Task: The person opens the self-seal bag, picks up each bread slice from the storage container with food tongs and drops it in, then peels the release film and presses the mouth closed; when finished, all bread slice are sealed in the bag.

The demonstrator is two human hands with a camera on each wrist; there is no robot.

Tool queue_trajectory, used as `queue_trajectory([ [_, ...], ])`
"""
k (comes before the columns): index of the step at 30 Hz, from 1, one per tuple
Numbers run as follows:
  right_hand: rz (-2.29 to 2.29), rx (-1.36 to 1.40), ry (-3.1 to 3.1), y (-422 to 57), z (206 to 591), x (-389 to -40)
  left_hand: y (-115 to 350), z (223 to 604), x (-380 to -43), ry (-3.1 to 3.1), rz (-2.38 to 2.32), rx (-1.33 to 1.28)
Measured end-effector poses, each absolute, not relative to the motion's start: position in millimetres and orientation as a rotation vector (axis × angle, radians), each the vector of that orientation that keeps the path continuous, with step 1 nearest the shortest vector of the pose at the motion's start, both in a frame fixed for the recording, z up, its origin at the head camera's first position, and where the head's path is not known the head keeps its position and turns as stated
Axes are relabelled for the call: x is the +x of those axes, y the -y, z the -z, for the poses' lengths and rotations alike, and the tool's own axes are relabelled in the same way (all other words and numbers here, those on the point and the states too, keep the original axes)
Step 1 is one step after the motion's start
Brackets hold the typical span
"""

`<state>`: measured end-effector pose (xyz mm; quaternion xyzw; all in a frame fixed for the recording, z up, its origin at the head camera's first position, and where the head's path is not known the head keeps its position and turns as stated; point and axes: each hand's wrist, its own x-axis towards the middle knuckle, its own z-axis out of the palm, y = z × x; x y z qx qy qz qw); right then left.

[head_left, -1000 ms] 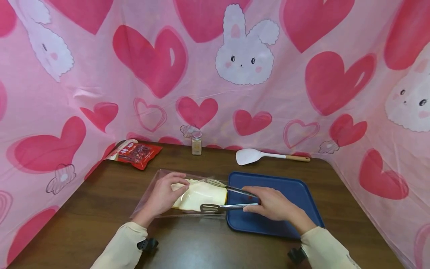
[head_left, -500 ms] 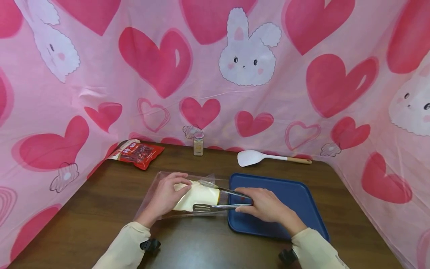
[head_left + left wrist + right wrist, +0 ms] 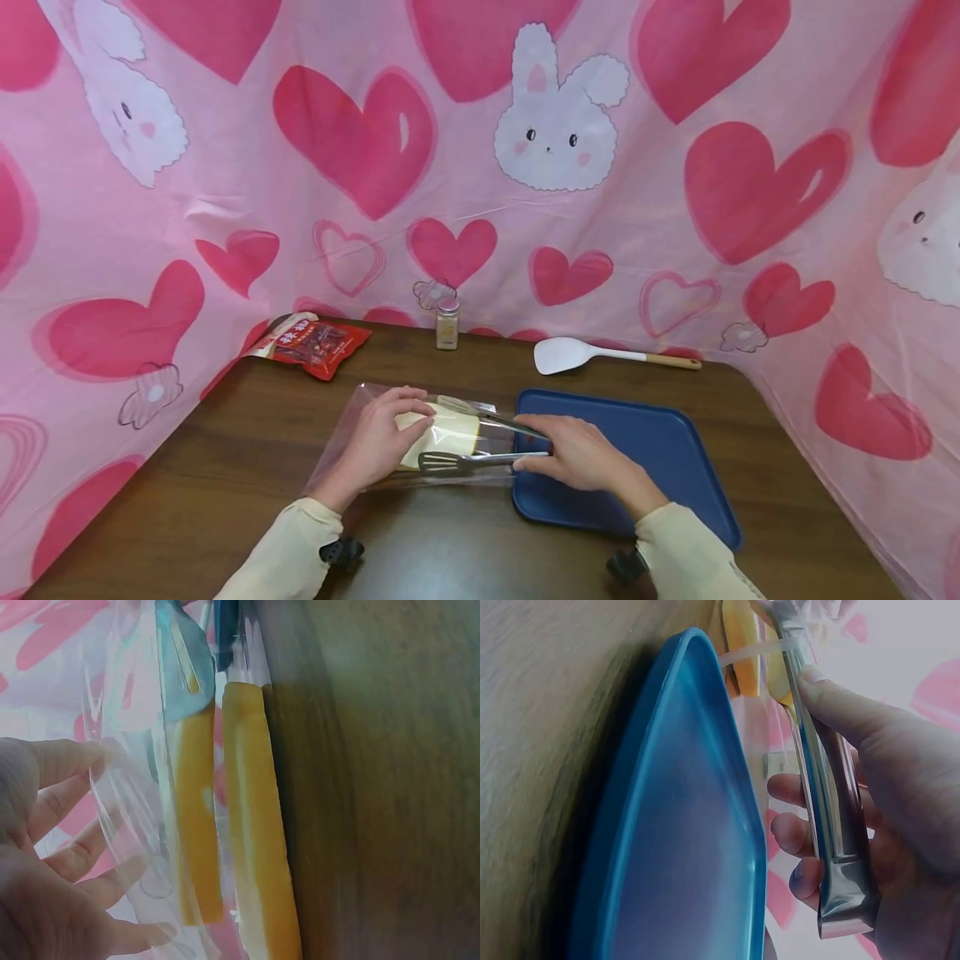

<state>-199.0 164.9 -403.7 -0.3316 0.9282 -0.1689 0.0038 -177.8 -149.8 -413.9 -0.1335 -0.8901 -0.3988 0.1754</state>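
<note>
A clear plastic bag (image 3: 352, 417) lies on the table with sliced bread (image 3: 450, 427) inside. My left hand (image 3: 382, 437) pinches its upper film. In the left wrist view, one bread slice (image 3: 199, 825) sits above another slice (image 3: 259, 825), with a gap between them. My right hand (image 3: 581, 454) grips metal tongs (image 3: 487, 461), thumb on one arm and fingers round the other. The slotted heads of the tongs are spread at the bread's far and near sides; one slotted head (image 3: 184, 667) overlaps the upper slice's end in the left wrist view.
A blue tray (image 3: 630, 454) lies right of the bag, under my right hand. Behind stand a small seasoning jar (image 3: 447, 327) and a white spatula (image 3: 566, 355) with a wooden handle. A red snack packet (image 3: 318, 344) lies at the back left, near the pink curtain (image 3: 465, 150).
My right hand and the tongs have moved left, further over the bread. The bread's right edge has shifted left, deeper into the bag. The left hand stays at the film.
</note>
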Motion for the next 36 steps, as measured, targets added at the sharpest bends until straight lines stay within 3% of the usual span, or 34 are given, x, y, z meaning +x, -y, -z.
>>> queue_trajectory([
  [8, 0.610, -0.939, -2.859, -154, 408, -203, 148, 415, -179, 2.496, 1.116, -0.386],
  [22, 0.558, -1.121, -2.895, -140, 408, -213, 149, 411, -180, 2.514, 1.175, -0.359],
  [36, 0.615, -1.023, -2.820, -133, 408, -220, 151, 409, -180, 2.505, 1.173, -0.353],
])
